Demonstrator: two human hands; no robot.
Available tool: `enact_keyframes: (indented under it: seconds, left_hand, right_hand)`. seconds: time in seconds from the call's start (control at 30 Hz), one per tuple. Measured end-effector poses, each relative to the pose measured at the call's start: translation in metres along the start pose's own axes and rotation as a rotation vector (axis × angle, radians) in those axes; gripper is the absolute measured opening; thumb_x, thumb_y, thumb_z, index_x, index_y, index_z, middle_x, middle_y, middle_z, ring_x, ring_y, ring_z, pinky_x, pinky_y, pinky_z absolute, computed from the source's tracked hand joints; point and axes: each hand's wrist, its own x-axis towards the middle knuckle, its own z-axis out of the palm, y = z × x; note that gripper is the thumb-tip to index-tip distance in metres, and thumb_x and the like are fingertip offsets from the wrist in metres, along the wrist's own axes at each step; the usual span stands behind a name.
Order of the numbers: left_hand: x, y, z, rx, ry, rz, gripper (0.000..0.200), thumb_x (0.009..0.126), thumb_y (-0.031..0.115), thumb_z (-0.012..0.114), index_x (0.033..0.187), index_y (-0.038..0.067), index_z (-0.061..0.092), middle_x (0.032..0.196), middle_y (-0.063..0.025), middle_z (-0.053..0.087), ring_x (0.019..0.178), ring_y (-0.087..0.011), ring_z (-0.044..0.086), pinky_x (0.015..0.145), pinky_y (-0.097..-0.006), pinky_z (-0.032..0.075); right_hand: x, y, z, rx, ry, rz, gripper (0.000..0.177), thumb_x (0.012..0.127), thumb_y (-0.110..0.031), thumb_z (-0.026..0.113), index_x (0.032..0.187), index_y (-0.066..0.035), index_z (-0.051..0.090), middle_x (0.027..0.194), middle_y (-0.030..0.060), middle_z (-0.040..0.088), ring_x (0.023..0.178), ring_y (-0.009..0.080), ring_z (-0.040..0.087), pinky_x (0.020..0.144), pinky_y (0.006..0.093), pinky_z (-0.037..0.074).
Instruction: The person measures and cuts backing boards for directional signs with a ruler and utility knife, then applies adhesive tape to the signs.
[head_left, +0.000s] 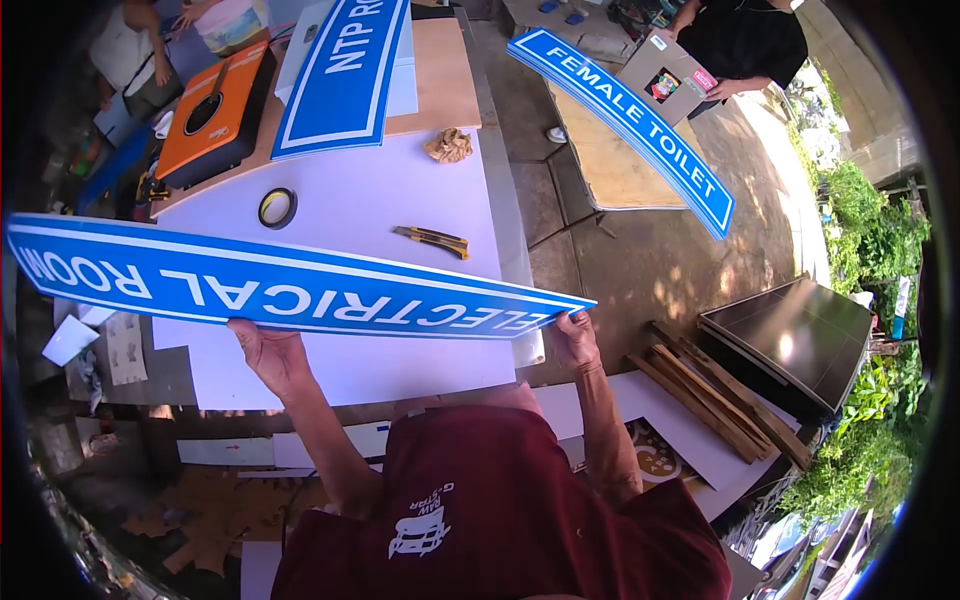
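A long blue sign with white lettering, "ELECTRICAL ROOM" (290,283), is held up over the white-topped table (430,185), its text upside down to me. My left hand (268,352) grips its near edge around the middle. At the sign's right end, my right hand (575,338) pinches the corner, thumb on top. Fingers of both hands are partly hidden under the sign. Beyond the sign, a yellow-and-black utility knife (432,241) and a roll of black tape (277,208) lie on the white surface.
Another blue sign (345,75) and an orange case (215,115) are at the table's far side, near crumpled brown paper (448,146). "FEMALE TOILET" signs (630,125) rest on a wooden table (615,175). A person (745,45) holds a cardboard box. Wooden planks (710,400) lie right.
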Motion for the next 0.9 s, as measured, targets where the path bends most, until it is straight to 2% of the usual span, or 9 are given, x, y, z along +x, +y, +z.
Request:
enact_keyframes:
  seconds: [0.07, 0.17, 0.2, 0.37, 0.5, 0.63, 0.73, 0.8, 0.9]
  left_hand:
    - [0.002, -0.008, 0.051, 0.121, 0.032, 0.101, 0.043, 0.094, 0.023, 0.067, 0.132, 0.004, 0.059, 0.130, -0.0128, 0.065, 0.118, -0.0255, 0.063, 0.102, -0.0464, 0.050]
    - [0.004, -0.013, 0.105, 0.314, -0.141, 0.148, 0.036, 0.096, 0.020, 0.066, 0.127, 0.003, 0.061, 0.127, -0.0127, 0.066, 0.113, -0.0244, 0.065, 0.100, -0.0445, 0.052]
    - [-0.002, -0.021, 0.140, 0.379, -0.130, 0.202, 0.023, 0.099, 0.020, 0.063, 0.114, 0.003, 0.066, 0.113, -0.0136, 0.072, 0.102, -0.0218, 0.069, 0.093, -0.0392, 0.053]
    - [-0.021, -0.068, 0.250, 0.767, -0.264, 0.291, 0.029, 0.095, 0.021, 0.069, 0.113, -0.001, 0.068, 0.105, -0.0111, 0.073, 0.093, -0.0145, 0.067, 0.086, -0.0289, 0.052]
    - [-0.051, -0.118, 0.317, 1.137, -0.376, 0.252, 0.031, 0.091, 0.021, 0.075, 0.111, -0.001, 0.070, 0.098, -0.0088, 0.074, 0.084, -0.0129, 0.067, 0.077, -0.0255, 0.052]
    - [-0.070, -0.165, 0.340, 1.465, -0.542, 0.005, 0.021, 0.089, 0.019, 0.075, 0.098, 0.000, 0.071, 0.080, -0.0135, 0.073, 0.066, -0.0154, 0.069, 0.064, -0.0277, 0.052]
    - [-0.079, -0.192, 0.339, 1.759, -0.770, -0.067, 0.022, 0.088, 0.022, 0.074, 0.090, 0.001, 0.070, 0.069, -0.0176, 0.069, 0.059, -0.0276, 0.069, 0.063, -0.0376, 0.052]
    - [-0.091, -0.213, 0.331, 1.871, -0.924, -0.052, 0.023, 0.087, 0.026, 0.073, 0.089, 0.003, 0.069, 0.065, -0.0176, 0.067, 0.060, -0.0354, 0.068, 0.062, -0.0470, 0.051]
    - [-0.109, -0.249, 0.308, 1.869, -1.116, 0.001, 0.019, 0.083, 0.021, 0.074, 0.085, 0.004, 0.068, 0.063, -0.0166, 0.065, 0.063, -0.0352, 0.069, 0.062, -0.0474, 0.051]
  right_hand:
    - [0.003, -0.004, -0.019, -0.149, -0.018, 0.077, 0.042, 0.086, -0.026, 0.079, 0.120, -0.006, 0.066, 0.117, 0.0043, 0.069, 0.109, 0.0187, 0.061, 0.099, 0.0389, 0.045]
    - [0.008, -0.064, -0.029, -0.382, -0.090, 0.095, 0.063, 0.082, -0.035, 0.083, 0.131, -0.003, 0.059, 0.125, 0.0072, 0.064, 0.113, 0.0206, 0.060, 0.098, 0.0383, 0.046]
    - [0.008, -0.089, -0.031, -0.435, -0.113, 0.071, 0.069, 0.081, -0.037, 0.083, 0.134, -0.003, 0.056, 0.127, 0.0080, 0.063, 0.114, 0.0213, 0.059, 0.098, 0.0381, 0.046]
    - [0.023, -0.220, -0.068, -0.821, 0.017, -0.200, 0.065, 0.086, -0.040, 0.076, 0.134, -0.001, 0.056, 0.129, 0.0105, 0.060, 0.116, 0.0232, 0.057, 0.101, 0.0382, 0.044]
    - [0.002, -0.327, -0.007, -1.145, 0.037, -0.658, 0.062, 0.088, -0.046, 0.070, 0.127, 0.002, 0.060, 0.127, 0.0185, 0.060, 0.118, 0.0289, 0.056, 0.099, 0.0418, 0.045]
    - [-0.039, -0.387, 0.025, -1.260, -0.052, -1.121, 0.060, 0.090, -0.046, 0.066, 0.124, 0.003, 0.062, 0.123, 0.0227, 0.061, 0.120, 0.0325, 0.056, 0.102, 0.0492, 0.043]
    - [-0.058, -0.401, 0.060, -1.647, -0.125, -1.173, 0.056, 0.089, -0.040, 0.069, 0.127, 0.000, 0.061, 0.130, 0.0218, 0.059, 0.125, 0.0361, 0.053, 0.105, 0.0505, 0.041]
    - [-0.053, -0.386, 0.083, -1.894, -0.175, -1.071, 0.058, 0.086, -0.037, 0.072, 0.131, -0.003, 0.059, 0.136, 0.0200, 0.056, 0.130, 0.0384, 0.050, 0.108, 0.0521, 0.038]
    - [-0.036, -0.357, 0.110, -2.074, -0.276, -0.902, 0.067, 0.081, -0.033, 0.075, 0.139, -0.008, 0.052, 0.145, 0.0163, 0.049, 0.138, 0.0392, 0.043, 0.114, 0.0544, 0.032]
